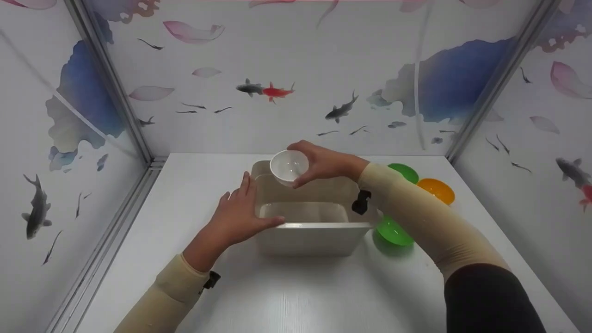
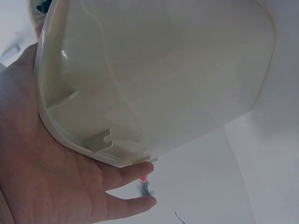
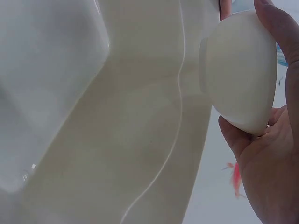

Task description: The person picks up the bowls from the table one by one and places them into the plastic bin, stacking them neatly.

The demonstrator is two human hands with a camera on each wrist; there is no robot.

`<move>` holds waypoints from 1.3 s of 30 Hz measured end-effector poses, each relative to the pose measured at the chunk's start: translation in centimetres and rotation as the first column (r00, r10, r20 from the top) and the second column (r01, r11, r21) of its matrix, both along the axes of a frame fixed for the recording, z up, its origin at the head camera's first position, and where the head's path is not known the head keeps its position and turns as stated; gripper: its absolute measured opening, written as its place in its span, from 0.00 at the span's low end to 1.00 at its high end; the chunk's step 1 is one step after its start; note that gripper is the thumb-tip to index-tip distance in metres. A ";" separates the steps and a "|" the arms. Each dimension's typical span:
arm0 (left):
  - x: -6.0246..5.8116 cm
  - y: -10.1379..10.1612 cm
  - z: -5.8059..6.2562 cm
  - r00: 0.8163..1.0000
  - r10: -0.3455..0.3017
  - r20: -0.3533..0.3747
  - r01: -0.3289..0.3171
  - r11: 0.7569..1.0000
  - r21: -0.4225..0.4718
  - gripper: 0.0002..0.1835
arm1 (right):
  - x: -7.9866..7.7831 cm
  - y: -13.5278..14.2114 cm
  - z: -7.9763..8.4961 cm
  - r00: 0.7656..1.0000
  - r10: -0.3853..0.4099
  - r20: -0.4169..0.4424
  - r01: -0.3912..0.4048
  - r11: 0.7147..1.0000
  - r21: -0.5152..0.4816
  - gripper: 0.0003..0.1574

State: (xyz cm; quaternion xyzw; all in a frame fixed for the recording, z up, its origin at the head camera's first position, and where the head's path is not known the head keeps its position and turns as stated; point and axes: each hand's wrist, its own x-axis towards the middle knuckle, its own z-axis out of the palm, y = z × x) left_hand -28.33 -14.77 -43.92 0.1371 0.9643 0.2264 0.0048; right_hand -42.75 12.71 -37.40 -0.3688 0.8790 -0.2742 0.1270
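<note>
A small white bowl [image 1: 287, 167] is gripped at its rim between the thumb and fingers of my right hand [image 1: 326, 163], above the far side of a beige plastic bin [image 1: 319, 239]. In the right wrist view the bowl [image 3: 240, 70] is tilted, its foot turned toward the bin's inner wall [image 3: 135, 112]. My left hand [image 1: 238, 215] lies along the bin's left rim, fingers extended and thumb across the near corner. The left wrist view shows that palm against the rim, with the bin's outer wall [image 2: 182, 70] beside it.
Right of the bin, partly behind the right forearm, are a green bowl [image 1: 394, 231], an orange bowl [image 1: 437, 190] and another green bowl [image 1: 404, 173]. All stand on a white table [image 1: 208, 296]. Walls printed with fish [image 1: 341, 110] enclose it at the back and sides.
</note>
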 end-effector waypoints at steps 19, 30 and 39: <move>-0.3 0.0 0.0 1.000 -0.013 -0.018 0.013 1.000 0.000 0.81 | -0.7 -1.7 -1.8 0.997 0.076 0.004 -0.076 0.997 0.008 0.68; -0.1 0.0 0.0 0.999 -0.020 -0.025 0.019 1.000 -0.009 0.78 | -0.2 -2.9 -3.2 0.983 0.184 -0.021 -0.183 0.982 0.050 0.64; -0.1 0.0 -0.1 0.999 -0.011 -0.034 0.011 1.000 -0.005 0.76 | -0.4 -3.9 -4.5 0.971 0.236 -0.040 -0.233 0.970 0.061 0.65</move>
